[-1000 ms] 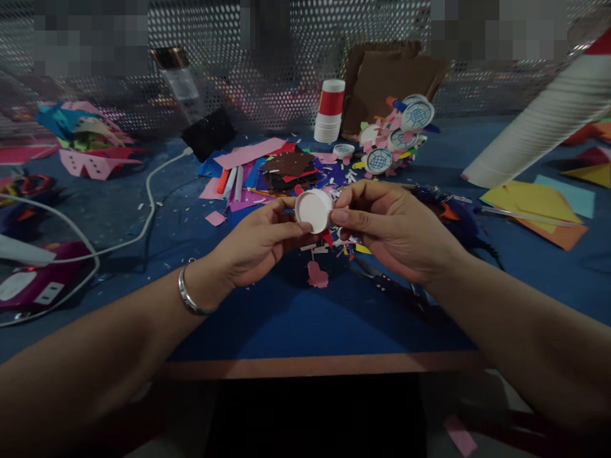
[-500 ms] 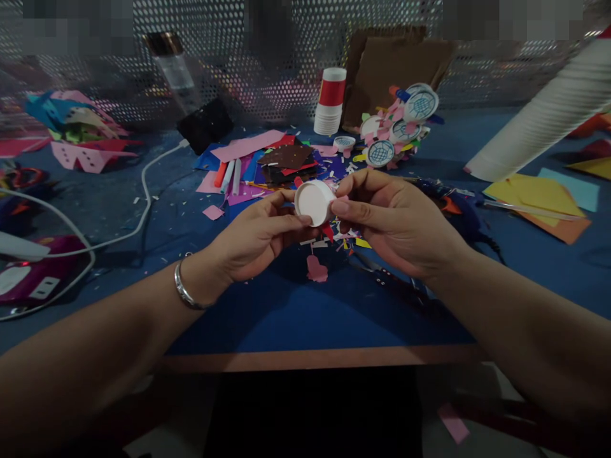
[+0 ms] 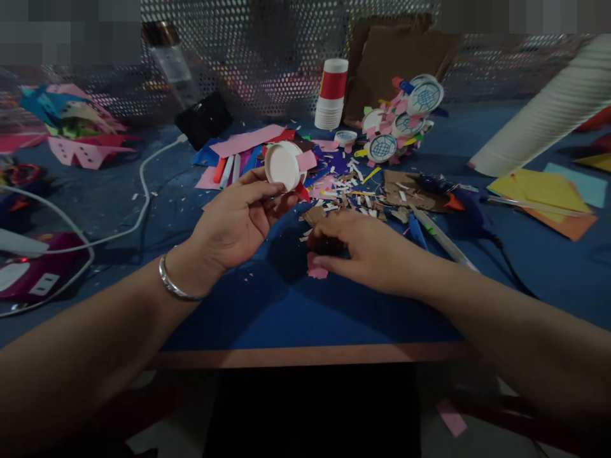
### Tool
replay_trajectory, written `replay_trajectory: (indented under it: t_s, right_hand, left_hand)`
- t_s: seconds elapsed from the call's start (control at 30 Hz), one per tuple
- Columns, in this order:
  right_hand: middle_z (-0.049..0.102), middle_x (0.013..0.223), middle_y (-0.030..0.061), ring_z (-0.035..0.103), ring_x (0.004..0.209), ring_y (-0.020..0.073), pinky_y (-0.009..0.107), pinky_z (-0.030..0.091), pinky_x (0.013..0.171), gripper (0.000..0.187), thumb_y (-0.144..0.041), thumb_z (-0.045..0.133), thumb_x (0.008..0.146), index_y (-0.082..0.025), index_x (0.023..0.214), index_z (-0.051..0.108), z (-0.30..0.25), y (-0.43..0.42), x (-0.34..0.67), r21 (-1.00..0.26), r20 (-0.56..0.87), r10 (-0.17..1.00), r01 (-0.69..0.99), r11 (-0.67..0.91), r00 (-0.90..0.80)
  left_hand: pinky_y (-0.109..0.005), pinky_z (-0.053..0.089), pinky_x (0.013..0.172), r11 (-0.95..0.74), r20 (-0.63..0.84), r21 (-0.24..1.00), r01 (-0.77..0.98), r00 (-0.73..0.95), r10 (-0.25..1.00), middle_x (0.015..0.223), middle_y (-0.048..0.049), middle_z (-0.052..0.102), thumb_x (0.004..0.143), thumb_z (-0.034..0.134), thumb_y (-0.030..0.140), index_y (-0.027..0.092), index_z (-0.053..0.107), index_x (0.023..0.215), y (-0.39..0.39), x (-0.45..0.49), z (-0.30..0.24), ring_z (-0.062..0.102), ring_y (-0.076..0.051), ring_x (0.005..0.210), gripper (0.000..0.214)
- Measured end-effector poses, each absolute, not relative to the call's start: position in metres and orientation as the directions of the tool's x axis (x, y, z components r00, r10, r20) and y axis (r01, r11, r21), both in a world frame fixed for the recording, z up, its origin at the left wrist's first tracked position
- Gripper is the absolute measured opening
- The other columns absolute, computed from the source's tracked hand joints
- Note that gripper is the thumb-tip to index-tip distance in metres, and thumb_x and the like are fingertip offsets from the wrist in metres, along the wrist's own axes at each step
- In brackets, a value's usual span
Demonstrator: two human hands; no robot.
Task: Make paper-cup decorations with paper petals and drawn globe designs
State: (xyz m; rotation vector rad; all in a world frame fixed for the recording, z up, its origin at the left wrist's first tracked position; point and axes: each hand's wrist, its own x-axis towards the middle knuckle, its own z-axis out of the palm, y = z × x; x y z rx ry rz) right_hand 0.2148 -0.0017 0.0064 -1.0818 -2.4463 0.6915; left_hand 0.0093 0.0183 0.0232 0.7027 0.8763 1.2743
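My left hand (image 3: 238,213) grips a white paper cup bottom (image 3: 282,166), a shallow round piece cut from a cup, between thumb and fingers. Its hollow side faces me. A pink paper tab (image 3: 307,160) and a red paper tab (image 3: 302,192) stick out from its right side. Lower and to the right, my right hand (image 3: 356,248) is curled at the table surface. Its thumb and fingertips close on a small pink paper piece (image 3: 317,267); the far fingertips are partly hidden.
Paper scraps (image 3: 353,184) litter the blue table behind my hands. A glue gun (image 3: 470,213) lies to the right, near a long stack of paper cups (image 3: 539,114). Decorated cup bottoms (image 3: 382,147) are clustered at the back. A white cable (image 3: 143,191) runs along the left.
My right hand has let go of the cup bottom and moved down to the pink paper piece. My left hand has carried the cup bottom up and left, and its pink tab now shows.
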Motion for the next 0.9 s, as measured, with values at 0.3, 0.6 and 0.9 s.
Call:
replay_trajectory:
  t_s: [0.3, 0.6, 0.9]
  right_hand:
    - [0.072, 0.106, 0.0110, 0.065, 0.102, 0.0268, 0.042, 0.048, 0.097, 0.002, -0.018, 0.074, 0.094, -0.017, 0.095, 0.073, 0.0076, -0.0059, 0.2096, -0.485, 0.026, 0.736, 0.635, 0.601, -0.677]
    - [0.072, 0.116, 0.0166, 0.065, 0.108, 0.0309, 0.047, 0.049, 0.099, 0.014, -0.022, 0.070, 0.096, -0.013, 0.107, 0.070, 0.0055, -0.0087, 0.2071, -0.450, 0.006, 0.768, 0.684, 0.574, -0.641]
    - [0.072, 0.104, 0.0131, 0.064, 0.103, 0.0292, 0.045, 0.047, 0.095, 0.003, -0.017, 0.069, 0.095, -0.017, 0.092, 0.069, 0.0075, -0.0074, 0.2061, -0.497, -0.026, 0.752, 0.662, 0.562, -0.658]
  left_hand:
    - [-0.020, 0.060, 0.075, 0.163, -0.142, 0.842, -0.514, 0.080, 0.987, 0.081, 0.0006, 0.077, 0.087, 0.058, -0.010, 0.017, 0.072, 0.107, 0.0183, 0.0090, 0.0182, 0.073, -0.010, 0.073, 0.036]
    - [-0.021, 0.061, 0.078, 0.173, -0.143, 0.852, -0.494, 0.098, 0.985, 0.085, -0.0006, 0.077, 0.083, 0.064, -0.009, 0.016, 0.068, 0.092, 0.0179, 0.0090, 0.0163, 0.073, -0.010, 0.076, 0.026]
    - [-0.026, 0.061, 0.079, 0.152, -0.132, 0.919, -0.363, 0.079, 0.988, 0.085, -0.0032, 0.077, 0.083, 0.068, -0.005, 0.015, 0.068, 0.095, 0.0189, 0.0077, 0.0126, 0.072, -0.013, 0.075, 0.023]
